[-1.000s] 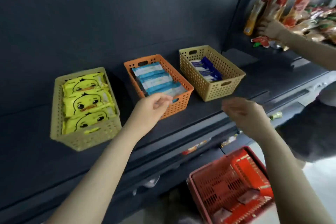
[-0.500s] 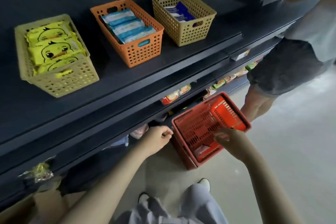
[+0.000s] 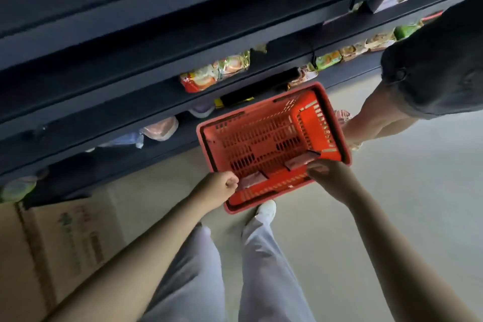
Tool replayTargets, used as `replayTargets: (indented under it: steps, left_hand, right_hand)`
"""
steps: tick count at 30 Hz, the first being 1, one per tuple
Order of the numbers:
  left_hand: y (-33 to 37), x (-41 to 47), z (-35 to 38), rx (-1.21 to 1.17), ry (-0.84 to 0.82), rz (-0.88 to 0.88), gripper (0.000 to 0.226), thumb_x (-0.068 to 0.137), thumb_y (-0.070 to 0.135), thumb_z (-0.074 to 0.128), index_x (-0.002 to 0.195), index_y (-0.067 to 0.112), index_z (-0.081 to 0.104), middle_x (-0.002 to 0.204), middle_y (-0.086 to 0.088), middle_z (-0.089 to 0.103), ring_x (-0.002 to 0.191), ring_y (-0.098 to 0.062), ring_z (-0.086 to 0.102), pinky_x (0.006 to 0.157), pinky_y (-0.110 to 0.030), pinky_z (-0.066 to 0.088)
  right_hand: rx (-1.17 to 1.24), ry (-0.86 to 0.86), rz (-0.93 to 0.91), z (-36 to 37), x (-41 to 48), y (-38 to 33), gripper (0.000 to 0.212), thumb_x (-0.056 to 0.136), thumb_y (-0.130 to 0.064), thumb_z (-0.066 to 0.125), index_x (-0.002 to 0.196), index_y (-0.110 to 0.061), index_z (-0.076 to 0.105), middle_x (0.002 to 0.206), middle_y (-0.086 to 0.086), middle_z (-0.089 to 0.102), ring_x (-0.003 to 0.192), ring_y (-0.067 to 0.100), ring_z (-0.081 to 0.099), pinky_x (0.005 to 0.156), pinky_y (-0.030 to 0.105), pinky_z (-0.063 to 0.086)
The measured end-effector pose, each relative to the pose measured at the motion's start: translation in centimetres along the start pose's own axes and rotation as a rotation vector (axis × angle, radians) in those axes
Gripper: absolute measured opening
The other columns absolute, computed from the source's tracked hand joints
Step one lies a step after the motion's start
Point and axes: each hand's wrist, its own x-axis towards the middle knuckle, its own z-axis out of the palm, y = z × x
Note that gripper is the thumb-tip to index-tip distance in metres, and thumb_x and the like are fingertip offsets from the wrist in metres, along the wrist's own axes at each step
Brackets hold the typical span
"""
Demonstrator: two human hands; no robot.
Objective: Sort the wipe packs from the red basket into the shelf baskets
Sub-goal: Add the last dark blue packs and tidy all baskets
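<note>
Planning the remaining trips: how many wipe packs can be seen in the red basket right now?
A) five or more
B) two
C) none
B: the red basket holds two wipe packs, both near its near wall: a pack by the left hand and a second pack by the right hand.

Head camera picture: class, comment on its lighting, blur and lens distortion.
Head view: dim overall, the dark blue shelving nearly featureless; the red plastic basket is the brightest, most saturated thing; the wide-angle lens bows the shelf edges; blur smears the left hand, the right hand and the small flat packs in the basket, so their print is unreadable.
</note>
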Motion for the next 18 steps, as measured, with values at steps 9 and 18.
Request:
replayTargets:
  steps: [9, 18]
  left_hand:
    - [-4.0, 17.9, 10.6, 0.044, -0.086, -0.137, 0.018, 0.092, 0.017, 0.060, 0.107, 0.008, 0.064, 0.106, -0.010, 0.069, 0.098, -0.024, 0.065, 0.089, -0.038, 0.051]
    - [-7.6, 22.4, 13.2, 0.082, -0.228, -0.295, 0.042, 0.089, 0.032, 0.066, 0.125, 0.012, 0.055, 0.119, 0.001, 0.058, 0.100, -0.017, 0.055, 0.083, -0.029, 0.043]
  right_hand:
    - [-0.132, -0.234, 0.063, 6.5, 19.6, 12.8, 0.028, 0.090, -0.013, 0.062, 0.118, -0.011, 0.065, 0.113, 0.008, 0.069, 0.102, 0.019, 0.064, 0.081, 0.025, 0.044]
    - [-0.223, -0.519, -0.008, 9.8, 25.3, 17.1, 0.037, 0.092, -0.037, 0.058, 0.128, -0.039, 0.050, 0.137, -0.003, 0.053, 0.122, 0.021, 0.053, 0.094, 0.046, 0.050]
